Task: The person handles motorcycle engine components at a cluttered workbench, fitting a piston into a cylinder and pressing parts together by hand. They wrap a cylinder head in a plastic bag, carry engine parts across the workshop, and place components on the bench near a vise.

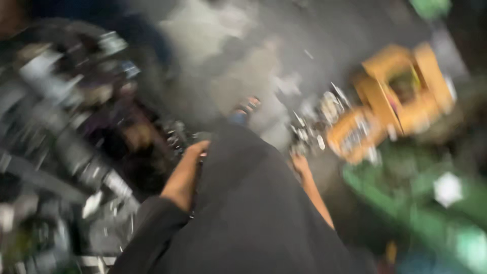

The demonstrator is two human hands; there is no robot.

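The picture is heavily blurred by motion. My left hand [193, 152] sits at the left edge of my dark-clothed leg [243, 203], close to dark machine parts [91, 132]; whether it grips anything is unclear. My right hand [300, 163] reaches down on the right of the leg, near several small shiny metal pieces [314, 127] on the grey floor. Its fingers are smeared and I cannot tell what they hold.
An open yellow-brown cardboard box [401, 96] lies at the right on the floor. A green object [406, 193] with a white patch is at the lower right. A foot in a sandal [243, 109] shows ahead of my leg.
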